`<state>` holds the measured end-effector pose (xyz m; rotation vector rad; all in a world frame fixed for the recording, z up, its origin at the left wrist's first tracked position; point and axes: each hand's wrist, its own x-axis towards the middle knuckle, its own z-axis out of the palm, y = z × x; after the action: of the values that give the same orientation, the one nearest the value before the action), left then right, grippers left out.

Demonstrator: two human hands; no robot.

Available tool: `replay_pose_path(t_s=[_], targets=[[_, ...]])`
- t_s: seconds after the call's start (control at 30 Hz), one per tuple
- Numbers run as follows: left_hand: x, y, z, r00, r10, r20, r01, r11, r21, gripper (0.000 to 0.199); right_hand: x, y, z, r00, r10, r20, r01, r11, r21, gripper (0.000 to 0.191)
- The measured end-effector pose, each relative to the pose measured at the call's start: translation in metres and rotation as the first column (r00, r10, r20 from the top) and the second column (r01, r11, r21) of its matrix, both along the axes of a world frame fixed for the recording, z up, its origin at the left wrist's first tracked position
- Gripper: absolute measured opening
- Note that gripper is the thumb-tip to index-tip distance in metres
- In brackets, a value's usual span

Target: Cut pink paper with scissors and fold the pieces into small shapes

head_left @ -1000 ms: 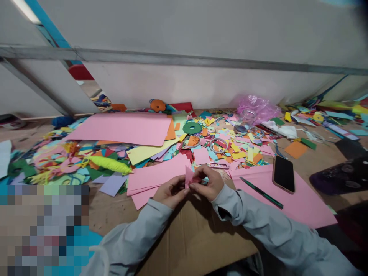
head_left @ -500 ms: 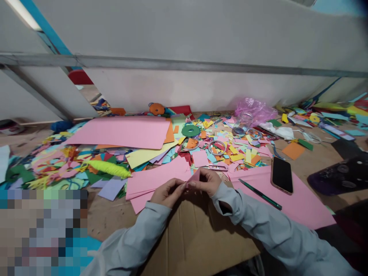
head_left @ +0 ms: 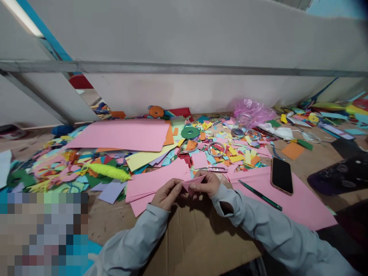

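A small folded piece of pink paper [head_left: 194, 183] is pinched between both hands, above a brown cardboard sheet [head_left: 198, 237]. My left hand [head_left: 169, 193] grips its left end with thumb and fingers. At the other end my right hand [head_left: 207, 184] has its thumb on the near face and its fingers curled behind. Long pink paper strips [head_left: 158, 178] lie beyond my left hand. Right of my right hand, a larger pink sheet [head_left: 304, 209] carries a dark green pen [head_left: 260, 195] and a phone [head_left: 281, 175]. Small scissors [head_left: 217, 169] rest just past the hands.
Colourful paper scraps [head_left: 235, 149] cover the table's middle. Rolls of tape [head_left: 216, 149], a green paper ring [head_left: 190, 132] and a yellow yarn bundle [head_left: 107, 171] lie among them. A large pink sheet [head_left: 120, 134] is at back left; a dark bottle [head_left: 339, 174] lies right. A white partition [head_left: 184, 90] stands behind.
The pink paper has turned in my fingers, and more of its face shows now. Both hands stay in nearly the same place, still holding it.
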<state>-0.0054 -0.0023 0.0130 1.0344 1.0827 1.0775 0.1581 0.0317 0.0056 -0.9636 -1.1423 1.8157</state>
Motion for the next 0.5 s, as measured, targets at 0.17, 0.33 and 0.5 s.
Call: replay_pose_path(t_s=[0.17, 0.33, 0.5], targets=[[-0.0006, -0.0003, -0.0006, 0.999, 0.025, -0.029, -0.025, 1.000, 0.007, 0.032, -0.0005, -0.0019, 0.0021, 0.998, 0.066, -0.017, -0.067, 0.998, -0.018, 0.044], [0.0002, 0.0006, -0.0024, 0.999, 0.036, -0.002, -0.036, 0.999, -0.020, 0.036, 0.0000, -0.0014, 0.0032, 0.998, 0.052, -0.045, -0.053, 0.998, -0.022, 0.044], [0.0012, -0.0002, 0.0005, 0.999, 0.045, 0.008, -0.045, 0.999, -0.009, 0.036, 0.0002, -0.0022, 0.0041, 0.995, 0.083, -0.056, -0.085, 0.996, -0.041, 0.044]])
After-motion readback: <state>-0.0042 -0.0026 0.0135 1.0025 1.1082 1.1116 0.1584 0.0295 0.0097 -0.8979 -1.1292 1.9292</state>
